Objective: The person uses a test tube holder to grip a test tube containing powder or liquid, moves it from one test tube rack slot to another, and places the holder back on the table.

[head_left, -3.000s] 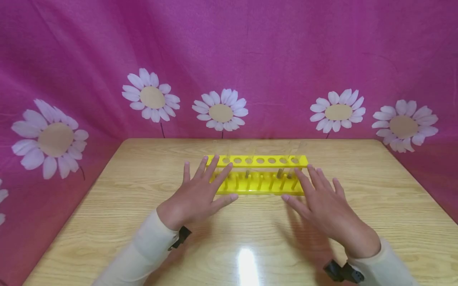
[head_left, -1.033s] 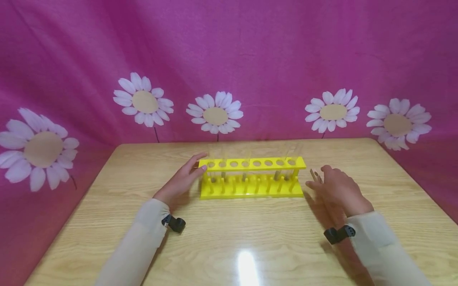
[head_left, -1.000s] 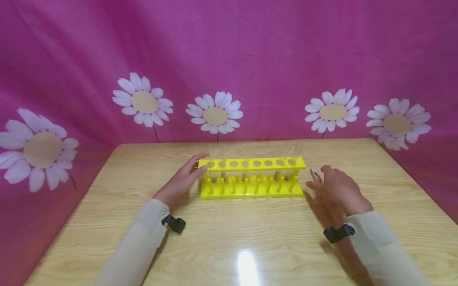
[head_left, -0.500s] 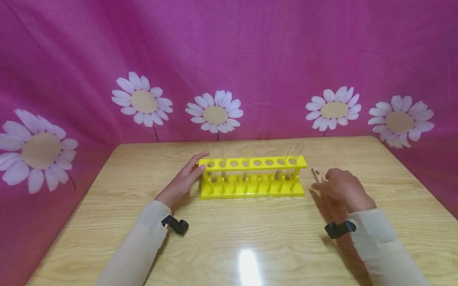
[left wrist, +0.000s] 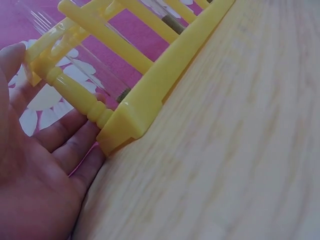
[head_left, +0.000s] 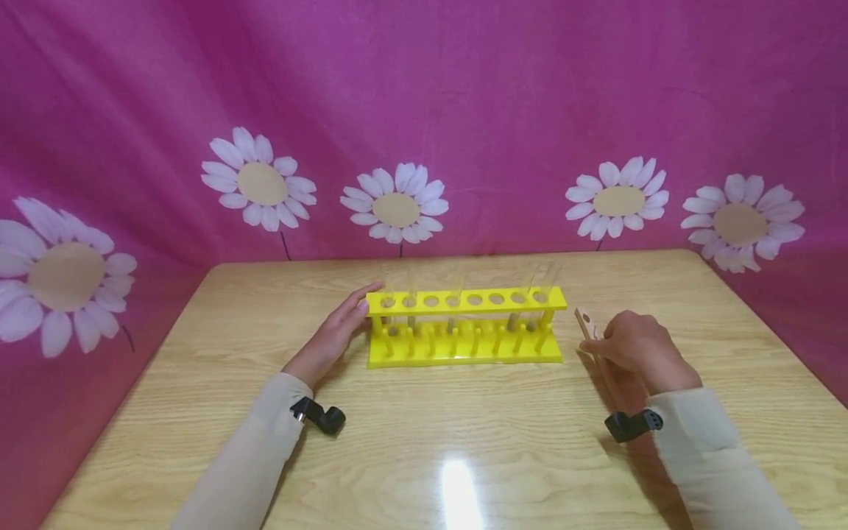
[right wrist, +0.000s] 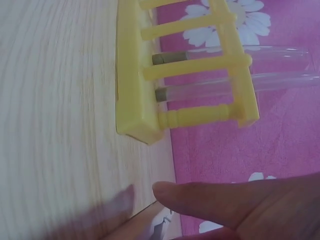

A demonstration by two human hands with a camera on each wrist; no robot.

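A yellow test tube rack (head_left: 464,359) stands on the table, with several clear glass test tubes (right wrist: 285,79) upright in its holes. Small dark plugs of material show at the bottoms of the tubes. My left hand (head_left: 327,340) holds the rack's left end, thumb at the front of the upper bar and fingers behind the end post, as the left wrist view shows. To the right of the rack, my right hand (head_left: 641,350) grips a wooden test tube clamp (head_left: 606,377), its holed tip pointing away from me. The palm hides part of the clamp.
The wood-grain table (head_left: 371,456) reaches to a magenta flowered cloth (head_left: 503,132) behind and at both sides. Black wrist cameras sit on both cuffs. A bright light reflection (head_left: 460,493) lies near the front.
Three seconds ago both hands were spread over the rack. Since then the left moved onto its left end, and the right moved rightward and took the clamp. In the last half second little moved.
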